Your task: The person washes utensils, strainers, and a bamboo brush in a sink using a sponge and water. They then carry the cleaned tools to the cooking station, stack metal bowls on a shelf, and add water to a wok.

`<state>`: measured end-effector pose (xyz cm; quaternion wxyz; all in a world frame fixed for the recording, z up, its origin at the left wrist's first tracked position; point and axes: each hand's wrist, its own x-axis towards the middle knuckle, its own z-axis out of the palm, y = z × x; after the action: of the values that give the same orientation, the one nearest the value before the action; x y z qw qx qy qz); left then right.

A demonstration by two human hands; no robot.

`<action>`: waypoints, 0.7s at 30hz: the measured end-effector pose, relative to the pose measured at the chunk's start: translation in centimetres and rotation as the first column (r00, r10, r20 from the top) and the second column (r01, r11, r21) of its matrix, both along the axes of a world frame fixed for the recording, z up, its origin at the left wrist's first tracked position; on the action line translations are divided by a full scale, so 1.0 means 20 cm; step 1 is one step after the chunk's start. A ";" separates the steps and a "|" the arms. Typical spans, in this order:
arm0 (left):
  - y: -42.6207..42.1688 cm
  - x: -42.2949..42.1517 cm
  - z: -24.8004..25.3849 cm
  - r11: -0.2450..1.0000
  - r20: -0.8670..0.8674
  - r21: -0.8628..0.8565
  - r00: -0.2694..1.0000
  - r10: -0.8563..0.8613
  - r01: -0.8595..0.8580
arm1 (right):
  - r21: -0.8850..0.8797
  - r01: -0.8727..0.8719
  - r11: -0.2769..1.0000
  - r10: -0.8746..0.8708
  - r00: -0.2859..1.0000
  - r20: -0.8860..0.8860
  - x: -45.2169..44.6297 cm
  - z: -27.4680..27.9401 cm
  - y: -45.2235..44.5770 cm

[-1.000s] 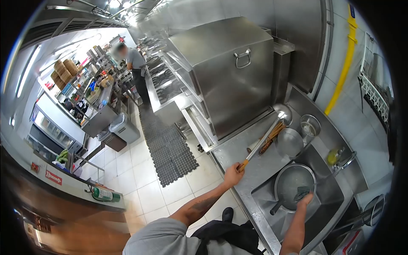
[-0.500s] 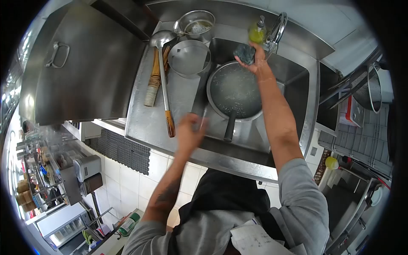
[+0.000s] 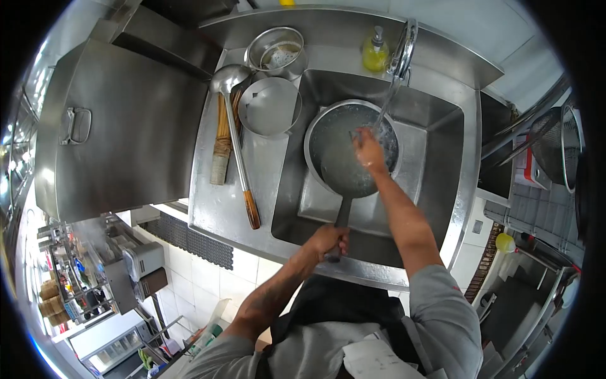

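A round metal pan (image 3: 338,158) filled with cloudy water sits in the steel sink (image 3: 435,189). My left hand (image 3: 329,241) is wrapped round its dark handle (image 3: 343,213) near the end, at the sink's front edge. Over the pan, at the water, my right hand (image 3: 368,151) is closed with its fingertips inward; a bit of the dark scouring pad (image 3: 355,135) shows at the fingers, most of it hidden. Water runs from the faucet (image 3: 404,54) into the pan just beside this hand.
Left of the sink lie a long ladle (image 3: 237,151) with a wooden handle and a bamboo brush (image 3: 221,148). Nearby stand a round strainer (image 3: 270,107) and a metal pot (image 3: 276,54). A yellow-green soap bottle (image 3: 375,52) stands by the faucet.
My left hand has moved right and taken hold of the pan's handle. My right hand has come down from near the soap bottle into the pan. Water now flows visibly from the faucet.
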<state>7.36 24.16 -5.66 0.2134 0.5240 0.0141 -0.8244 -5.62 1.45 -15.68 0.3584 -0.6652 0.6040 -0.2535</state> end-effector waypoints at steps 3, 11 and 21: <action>-0.01 0.00 0.21 0.997 -0.088 0.028 0.994 0.070 -0.068 | -0.456 -0.065 0.888 -0.124 0.920 -0.372 0.09 -0.32 0.09; -0.10 0.29 0.27 0.993 0.198 -0.104 0.980 -0.026 0.047 | 0.137 -0.517 0.845 0.527 0.766 -0.368 0.02 0.03 0.23; -0.18 0.51 0.44 0.956 0.292 -0.170 0.939 -0.183 0.240 | -0.114 -0.559 0.821 0.561 0.828 -0.024 0.20 0.09 0.37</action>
<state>17.48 20.60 3.23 0.1754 0.6065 -0.1565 -0.7596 -1.71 8.79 -13.90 0.3811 -0.8313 0.3645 -0.1755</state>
